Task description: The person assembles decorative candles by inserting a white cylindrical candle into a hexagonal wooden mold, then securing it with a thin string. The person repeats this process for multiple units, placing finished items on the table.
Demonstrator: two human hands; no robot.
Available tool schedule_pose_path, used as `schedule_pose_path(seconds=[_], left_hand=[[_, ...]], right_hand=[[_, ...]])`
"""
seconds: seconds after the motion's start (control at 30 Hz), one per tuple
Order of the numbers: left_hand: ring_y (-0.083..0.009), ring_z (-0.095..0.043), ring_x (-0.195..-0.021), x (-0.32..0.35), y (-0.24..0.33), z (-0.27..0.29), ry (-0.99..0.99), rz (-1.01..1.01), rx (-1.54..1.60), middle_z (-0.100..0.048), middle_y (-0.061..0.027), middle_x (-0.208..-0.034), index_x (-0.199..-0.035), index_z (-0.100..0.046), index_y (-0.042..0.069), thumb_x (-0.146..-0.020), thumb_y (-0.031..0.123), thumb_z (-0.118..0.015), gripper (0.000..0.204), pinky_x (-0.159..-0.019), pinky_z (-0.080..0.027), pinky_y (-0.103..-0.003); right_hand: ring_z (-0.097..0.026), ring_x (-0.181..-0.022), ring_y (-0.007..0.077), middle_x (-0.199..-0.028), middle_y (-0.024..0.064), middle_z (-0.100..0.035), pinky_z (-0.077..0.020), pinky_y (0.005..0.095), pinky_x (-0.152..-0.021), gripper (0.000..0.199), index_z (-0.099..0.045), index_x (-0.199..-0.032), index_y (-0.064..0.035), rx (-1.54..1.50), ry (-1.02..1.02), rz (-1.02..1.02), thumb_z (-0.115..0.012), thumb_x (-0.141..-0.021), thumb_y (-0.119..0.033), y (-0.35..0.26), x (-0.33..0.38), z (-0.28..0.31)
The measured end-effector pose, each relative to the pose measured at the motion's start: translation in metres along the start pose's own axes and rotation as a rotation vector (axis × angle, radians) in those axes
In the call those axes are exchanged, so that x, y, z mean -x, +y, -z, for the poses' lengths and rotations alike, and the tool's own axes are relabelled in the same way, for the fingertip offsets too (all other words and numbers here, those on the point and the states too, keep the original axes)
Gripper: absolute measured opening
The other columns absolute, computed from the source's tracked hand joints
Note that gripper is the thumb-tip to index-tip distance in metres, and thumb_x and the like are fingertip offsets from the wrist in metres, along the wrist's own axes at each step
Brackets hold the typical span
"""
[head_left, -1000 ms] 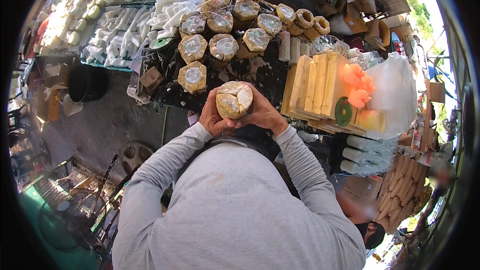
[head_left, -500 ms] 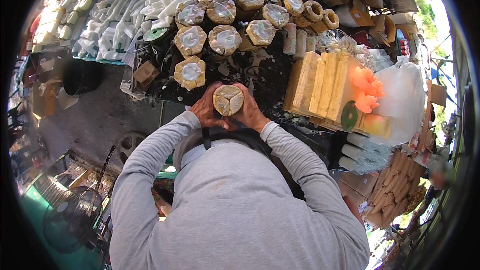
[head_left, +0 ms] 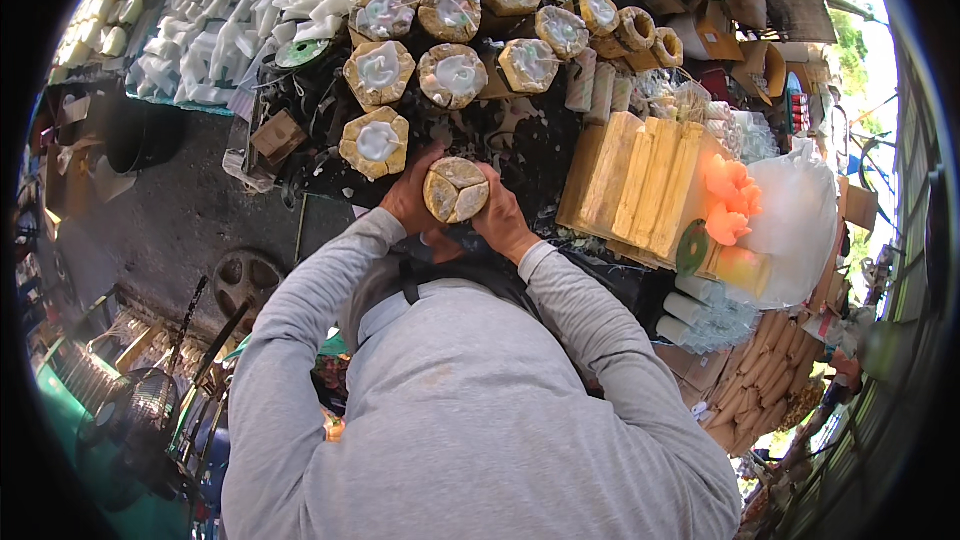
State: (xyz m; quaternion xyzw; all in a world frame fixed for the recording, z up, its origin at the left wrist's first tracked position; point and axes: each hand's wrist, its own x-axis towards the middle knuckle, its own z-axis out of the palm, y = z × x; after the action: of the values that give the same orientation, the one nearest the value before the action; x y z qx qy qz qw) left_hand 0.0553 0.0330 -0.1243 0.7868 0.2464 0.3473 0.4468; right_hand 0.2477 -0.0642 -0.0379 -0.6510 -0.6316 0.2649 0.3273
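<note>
The left hand (head_left: pixel 410 196) cups the left side of a round block (head_left: pixel 456 190), with its arm bent. The right hand (head_left: pixel 504 220) curls around the right side. Both hands are closed on the block and grip it between them, in front of the tummy. Its top has three parts that meet in the middle. The hands hide much of its sides.

Far left of the block and nearer the person is a dark fan (head_left: pixel 130 415), then a wheel (head_left: pixel 246 280). A little brown box (head_left: pixel 277 137) sits left of the block, a bit farther away. Right of the block is a stack of yellow slabs (head_left: pixel 632 180), then an orange flower shape (head_left: pixel 732 200).

Far left of the block is a dark bucket (head_left: pixel 140 140); I cannot tell what is in it. Past the block, six-sided cups (head_left: pixel 348 145) hold whitish stuff (head_left: pixel 378 140). The closest cup is near the left hand, in the way on that side. Far right of the block is a cloudy plastic bag (head_left: pixel 795 200); its inside is hard to see.
</note>
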Motion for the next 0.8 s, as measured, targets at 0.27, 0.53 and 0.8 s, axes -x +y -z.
schedule_pose_path(seconds=[0.27,0.53,0.8], left_hand=[[-0.0325,-0.064,-0.131,-0.001,0.009,-0.005,-0.016,0.195,0.100,-0.059,-0.0155,-0.147,-0.154,-0.038,0.006,-0.059,0.029,-0.106,0.119,-0.110,-0.053,-0.042],[-0.0289,-0.066,-0.126,-0.005,0.013,-0.002,-0.047,0.292,0.133,-0.064,-0.0136,-0.136,-0.151,-0.043,0.006,-0.054,0.025,-0.106,0.116,-0.108,-0.054,-0.040],[-0.0283,-0.067,-0.126,-0.005,0.012,0.001,-0.062,0.312,0.174,-0.064,-0.0133,-0.136,-0.151,-0.044,0.006,-0.055,0.025,-0.106,0.115,-0.108,-0.054,-0.039]], right_hand=[[-0.070,-0.108,0.0493,-0.122,0.0280,-0.070,-0.0594,0.0507,-0.088,0.063,-0.041,-0.146,-0.0037,0.040,0.027,0.001,-0.068,-0.090,0.004,0.005,-0.003,-0.004],[-0.066,-0.107,0.0472,-0.116,0.0255,-0.069,-0.0549,0.0511,-0.094,0.041,-0.066,-0.126,-0.0005,0.278,-0.061,-0.036,-0.066,-0.085,0.001,0.034,-0.013,0.048],[-0.070,-0.095,0.0421,-0.100,0.0195,-0.075,-0.0565,0.0472,-0.087,0.023,-0.070,-0.114,-0.0018,0.431,0.155,-0.054,-0.067,-0.091,-0.001,0.068,-0.043,0.037]])
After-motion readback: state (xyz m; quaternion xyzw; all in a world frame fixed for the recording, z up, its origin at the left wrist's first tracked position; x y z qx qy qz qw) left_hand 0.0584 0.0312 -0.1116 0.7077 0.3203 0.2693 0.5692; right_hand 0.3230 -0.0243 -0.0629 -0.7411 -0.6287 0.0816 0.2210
